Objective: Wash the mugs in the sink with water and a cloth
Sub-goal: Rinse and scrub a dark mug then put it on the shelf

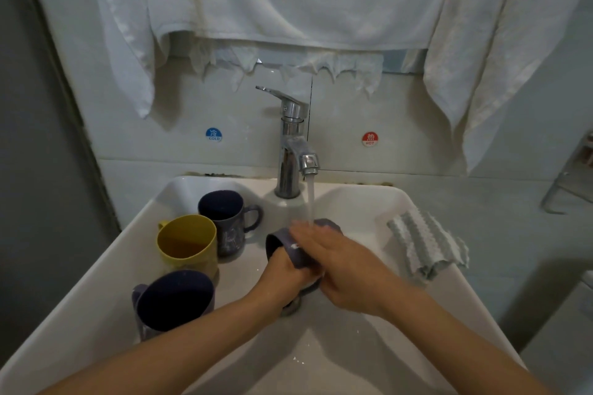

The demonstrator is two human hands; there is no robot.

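Note:
Water runs from the chrome tap [293,151] onto a purple mug [296,252] that lies on its side over the sink's middle. My left hand [284,276] grips the mug, with its fingers inside the mouth. My right hand [333,253] lies flat over the mug's outside, fingers straight, under the stream. Along the sink's left rim stand three more mugs: a purple one [227,221] at the back, a yellow one [187,244] in the middle and a purple one [173,301] nearest me. A grey-and-white cloth [426,245] lies draped over the sink's right rim, untouched.
The white sink [369,202] sits against a tiled wall with a blue cold sticker [213,134] and a red hot sticker [369,139]. White towels [288,0] hang above the tap. A metal rack [568,179] juts in at the right edge.

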